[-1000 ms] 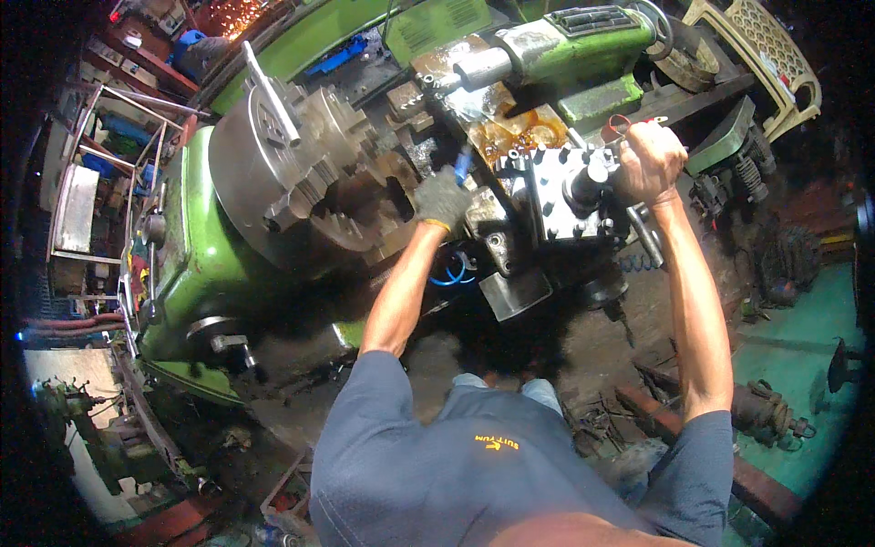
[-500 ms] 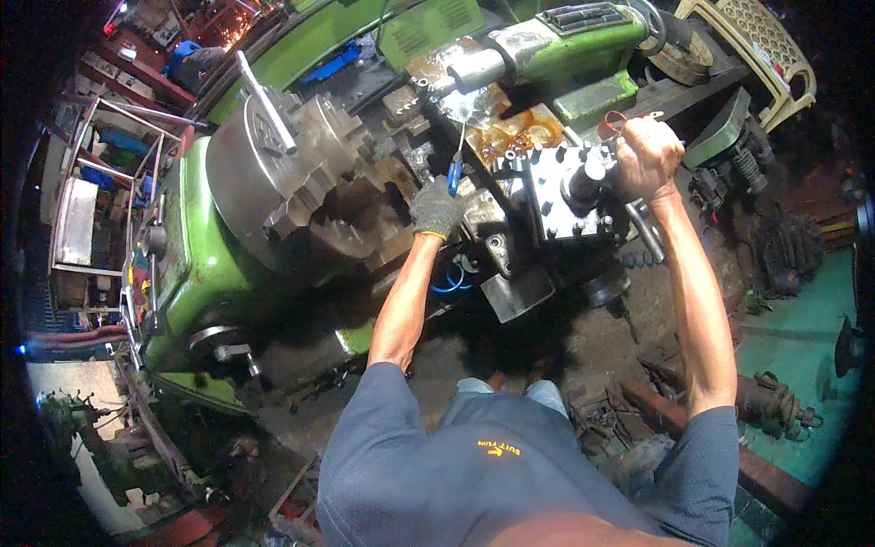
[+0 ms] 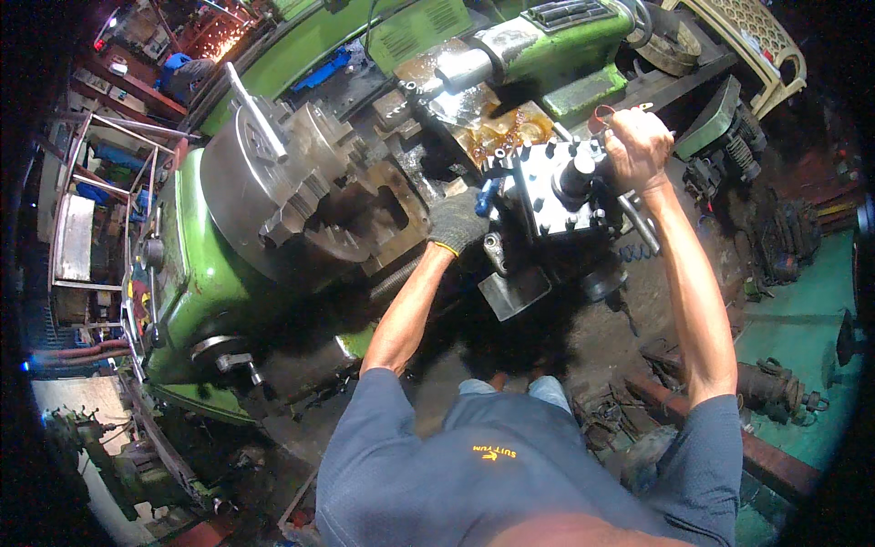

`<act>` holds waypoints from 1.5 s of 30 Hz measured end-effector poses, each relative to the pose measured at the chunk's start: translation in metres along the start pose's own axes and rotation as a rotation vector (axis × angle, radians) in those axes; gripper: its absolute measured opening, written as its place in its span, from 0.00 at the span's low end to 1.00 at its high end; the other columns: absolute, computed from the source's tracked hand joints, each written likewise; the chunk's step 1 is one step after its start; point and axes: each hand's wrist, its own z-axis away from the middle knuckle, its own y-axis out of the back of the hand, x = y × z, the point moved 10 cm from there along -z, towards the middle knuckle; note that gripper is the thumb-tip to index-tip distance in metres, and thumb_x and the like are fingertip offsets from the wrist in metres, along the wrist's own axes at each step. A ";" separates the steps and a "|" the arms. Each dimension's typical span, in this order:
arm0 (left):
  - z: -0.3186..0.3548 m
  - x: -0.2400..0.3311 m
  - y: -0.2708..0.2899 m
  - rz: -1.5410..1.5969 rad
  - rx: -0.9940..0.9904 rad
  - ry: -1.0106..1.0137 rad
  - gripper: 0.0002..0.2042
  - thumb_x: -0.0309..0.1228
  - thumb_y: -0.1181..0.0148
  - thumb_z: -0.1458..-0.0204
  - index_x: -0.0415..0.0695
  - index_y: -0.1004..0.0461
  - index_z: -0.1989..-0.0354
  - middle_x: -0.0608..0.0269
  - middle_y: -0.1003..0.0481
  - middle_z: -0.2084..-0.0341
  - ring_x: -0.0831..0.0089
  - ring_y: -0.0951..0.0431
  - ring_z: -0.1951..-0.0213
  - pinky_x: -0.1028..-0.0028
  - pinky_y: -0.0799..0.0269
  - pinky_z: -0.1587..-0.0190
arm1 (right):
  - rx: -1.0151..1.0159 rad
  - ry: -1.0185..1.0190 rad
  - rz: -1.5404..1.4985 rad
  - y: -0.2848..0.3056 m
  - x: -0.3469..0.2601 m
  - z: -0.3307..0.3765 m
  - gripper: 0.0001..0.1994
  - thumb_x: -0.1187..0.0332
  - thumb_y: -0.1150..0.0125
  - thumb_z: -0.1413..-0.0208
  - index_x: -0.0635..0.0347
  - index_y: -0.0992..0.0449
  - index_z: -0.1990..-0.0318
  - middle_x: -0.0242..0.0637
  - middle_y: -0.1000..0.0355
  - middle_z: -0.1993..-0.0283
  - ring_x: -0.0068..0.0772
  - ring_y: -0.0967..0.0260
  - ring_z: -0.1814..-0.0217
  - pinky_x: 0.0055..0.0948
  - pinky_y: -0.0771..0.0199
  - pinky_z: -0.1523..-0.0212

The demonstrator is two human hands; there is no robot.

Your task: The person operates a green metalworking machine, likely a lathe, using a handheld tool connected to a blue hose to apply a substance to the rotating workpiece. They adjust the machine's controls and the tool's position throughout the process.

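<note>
My left hand [image 3: 458, 221], in a dark grey knit glove with a yellow cuff, is closed around a blue-handled tool [image 3: 486, 196]. Most of that tool is hidden by the glove or lost against the dark parts. The hand is just left of the lathe's square tool post [image 3: 552, 193], a bright block with several bolts on top. My bare right hand [image 3: 640, 150] is closed at the post's right side, its grip hiding what lies inside. A red loop [image 3: 602, 115] shows beside its knuckles. A grey bar handle [image 3: 640, 224] slants below it.
A large jawed chuck [image 3: 246, 178] fills the green headstock side, with a metal bar [image 3: 258, 114] sticking out. The green tailstock [image 3: 565, 41] stands beyond the tool post. Brown oily fluid [image 3: 510, 132] covers the bed. Sparks [image 3: 223, 41] fly near a person in blue [image 3: 182, 68].
My left hand has moved right, toward the tool post. The blue tool's thin shaft, pointing away over the bed before, no longer shows clearly. My right hand stays closed at the post; the view shifts slightly.
</note>
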 end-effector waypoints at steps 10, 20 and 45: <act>-0.063 -0.013 0.022 -0.052 0.096 0.058 0.16 0.38 0.37 0.56 0.45 0.21 0.60 0.45 0.20 0.62 0.47 0.19 0.57 0.55 0.23 0.54 | -0.002 0.000 0.007 -0.001 0.004 0.003 0.07 0.61 0.42 0.52 0.52 0.27 0.71 0.39 0.31 0.75 0.44 0.31 0.72 0.40 0.32 0.69; -0.083 -0.098 0.065 0.037 0.200 0.448 0.21 0.38 0.44 0.52 0.39 0.22 0.52 0.40 0.21 0.55 0.47 0.20 0.51 0.54 0.25 0.48 | -0.035 -0.027 0.012 -0.001 0.003 0.002 0.07 0.60 0.43 0.50 0.52 0.28 0.72 0.40 0.32 0.76 0.45 0.31 0.72 0.40 0.32 0.69; 0.168 0.044 -0.048 0.254 0.184 0.518 0.14 0.39 0.47 0.51 0.43 0.25 0.62 0.38 0.22 0.67 0.41 0.20 0.61 0.48 0.26 0.54 | -0.069 -0.024 0.067 -0.015 0.011 0.006 0.08 0.57 0.43 0.48 0.49 0.28 0.69 0.37 0.27 0.73 0.43 0.26 0.69 0.42 0.28 0.69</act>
